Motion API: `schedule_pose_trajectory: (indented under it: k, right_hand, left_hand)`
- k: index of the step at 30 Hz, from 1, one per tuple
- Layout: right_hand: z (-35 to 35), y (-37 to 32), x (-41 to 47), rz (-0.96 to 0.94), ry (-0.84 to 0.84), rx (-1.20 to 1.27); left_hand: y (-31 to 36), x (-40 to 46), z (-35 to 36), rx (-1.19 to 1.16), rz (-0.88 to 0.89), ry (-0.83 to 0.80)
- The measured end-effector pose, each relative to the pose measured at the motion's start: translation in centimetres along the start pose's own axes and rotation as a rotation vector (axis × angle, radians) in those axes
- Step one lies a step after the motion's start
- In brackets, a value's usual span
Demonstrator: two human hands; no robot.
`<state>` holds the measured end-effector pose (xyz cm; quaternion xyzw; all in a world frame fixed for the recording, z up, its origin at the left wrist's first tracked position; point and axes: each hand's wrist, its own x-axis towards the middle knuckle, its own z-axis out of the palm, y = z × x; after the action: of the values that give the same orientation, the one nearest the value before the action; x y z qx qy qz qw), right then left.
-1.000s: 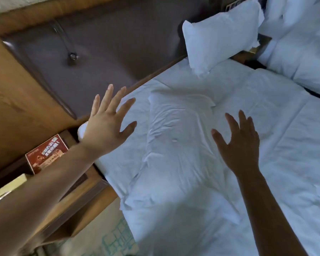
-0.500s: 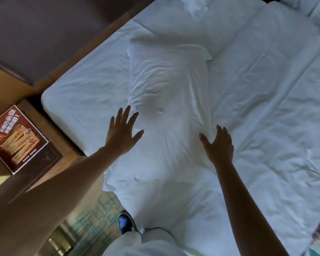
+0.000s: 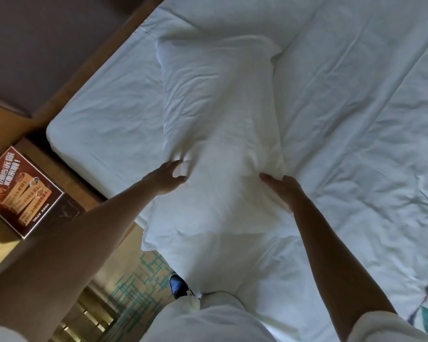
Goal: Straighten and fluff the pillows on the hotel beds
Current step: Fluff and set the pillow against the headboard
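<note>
A long white pillow point(image 3: 220, 119) lies lengthwise on the white bed point(image 3: 356, 119), wrinkled, its near end hanging over the mattress edge. My left hand point(image 3: 167, 177) grips the pillow's left side, fingers curled into the fabric. On the pillow's right side, my right hand point(image 3: 281, 187) presses in with the fingers sunk in the cloth. Both hands squeeze the pillow near its lower half.
A dark padded headboard point(image 3: 47, 45) with a wooden frame runs along the upper left. A wooden nightstand point(image 3: 67, 208) at the left carries a red printed card point(image 3: 20, 191). Patterned carpet point(image 3: 136, 287) and my dark shoe point(image 3: 177, 285) show below the bed edge.
Both hands came down from the air onto the pillow and closed on its two sides. The view tilted downward, so the upright pillow at the headboard has left the frame.
</note>
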<state>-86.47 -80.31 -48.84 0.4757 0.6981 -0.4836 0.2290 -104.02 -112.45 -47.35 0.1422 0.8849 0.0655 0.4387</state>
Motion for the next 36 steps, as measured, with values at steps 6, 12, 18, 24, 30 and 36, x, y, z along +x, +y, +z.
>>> schedule_pose_trajectory:
  k: [6,12,18,24,30,36]
  right_hand:
    - [-0.1,-3.6,-2.6,-0.188,-0.079,-0.067]
    - [3.9,-9.9,-9.8,-0.265,-0.373,0.19]
    - [10.8,-11.6,-13.9,-0.196,-0.723,0.564]
    - [16.2,-13.4,-16.2,-0.172,-0.816,0.482]
    - [16.6,-19.6,-17.8,-0.34,-0.221,0.066]
    - [22.1,-22.9,-19.5,-0.305,-0.16,-0.213]
  left_hand:
    - [1.1,-4.5,0.1,-0.065,-0.055,0.133]
    - [1.3,-11.1,0.5,-0.49,-0.013,0.132]
    - [-1.0,-17.6,-0.8,-0.635,0.046,0.289]
    - [-5.8,-19.3,2.0,-0.411,-0.145,0.352]
    - [-9.3,-19.3,3.4,-0.218,-0.212,0.292]
    - [-11.6,-18.8,3.4,-0.075,-0.087,0.268]
